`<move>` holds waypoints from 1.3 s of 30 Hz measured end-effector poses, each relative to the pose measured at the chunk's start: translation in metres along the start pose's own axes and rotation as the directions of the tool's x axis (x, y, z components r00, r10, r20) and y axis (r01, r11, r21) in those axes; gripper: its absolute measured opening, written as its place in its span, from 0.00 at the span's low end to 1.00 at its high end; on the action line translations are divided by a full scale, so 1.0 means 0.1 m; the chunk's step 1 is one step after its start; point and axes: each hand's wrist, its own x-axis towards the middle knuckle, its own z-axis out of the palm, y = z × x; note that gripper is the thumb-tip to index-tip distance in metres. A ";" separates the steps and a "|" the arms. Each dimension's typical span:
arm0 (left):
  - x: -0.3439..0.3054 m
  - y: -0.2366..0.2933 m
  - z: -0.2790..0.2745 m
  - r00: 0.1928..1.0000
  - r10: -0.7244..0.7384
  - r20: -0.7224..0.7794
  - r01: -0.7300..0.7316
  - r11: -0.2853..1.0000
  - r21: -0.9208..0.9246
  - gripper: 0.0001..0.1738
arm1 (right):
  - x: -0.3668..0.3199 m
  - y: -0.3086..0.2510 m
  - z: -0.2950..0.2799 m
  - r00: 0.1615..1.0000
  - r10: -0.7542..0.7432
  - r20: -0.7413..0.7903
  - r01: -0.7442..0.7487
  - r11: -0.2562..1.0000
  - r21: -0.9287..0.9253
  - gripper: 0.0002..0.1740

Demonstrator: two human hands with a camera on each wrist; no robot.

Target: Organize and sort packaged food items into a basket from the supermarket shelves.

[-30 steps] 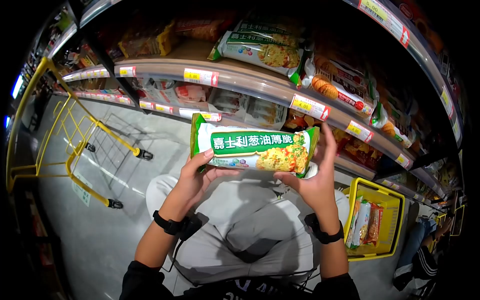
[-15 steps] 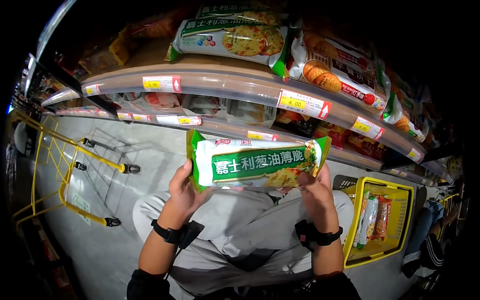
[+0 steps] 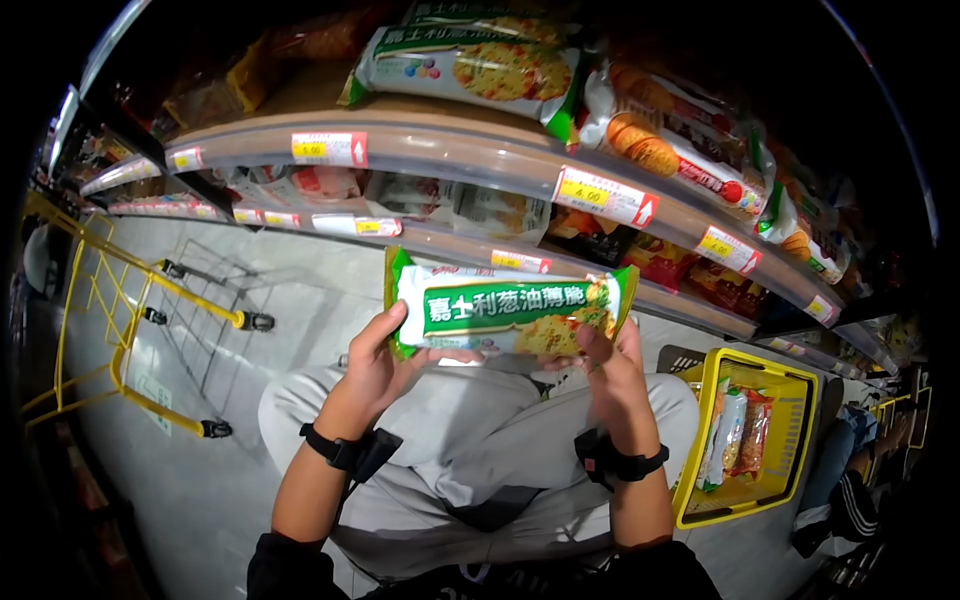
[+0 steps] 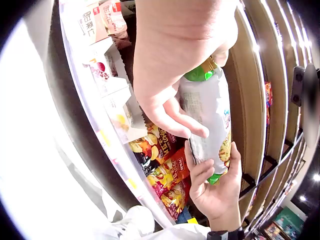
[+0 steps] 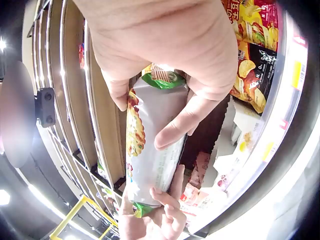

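A green and white pack of crackers is held lengthwise between both hands in front of the lap, its printed front up towards the head. My left hand grips its left end, thumb at the green corner and fingers under the lower edge. At the other end my right hand grips the pack with the thumb over the front and fingers behind. The wrist views show the pack's plain back, with fingers of the left hand and right hand spread across it.
Shelves hold similar green cracker packs and red and white biscuit packs, with price labels along the edge. A yellow basket with several packs stands on the right. A yellow cart is on the left. Another person's leg shows far right.
The right thumb has moved from the pack's lower edge onto its front. The pack came closer to the head, then dropped back a little. The head view has shifted.
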 end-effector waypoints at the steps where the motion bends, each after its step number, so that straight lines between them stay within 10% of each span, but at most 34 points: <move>1: 0.00 0.00 -0.01 1.000 -0.008 0.017 0.008 1.000 0.026 0.37 | 0.00 0.02 -0.01 1.000 0.018 0.006 -0.018 1.000 0.007 0.26; 22: -0.01 0.04 0.06 0.995 -0.033 -0.095 0.035 0.999 0.019 0.36 | -0.02 0.01 0.07 0.999 -0.001 -0.052 0.001 1.000 -0.008 0.21; 39: 0.05 -0.04 -0.13 0.993 -0.058 0.107 0.061 0.998 -0.017 0.37 | 0.06 0.12 -0.02 0.993 0.086 -0.085 -0.069 0.980 0.185 0.28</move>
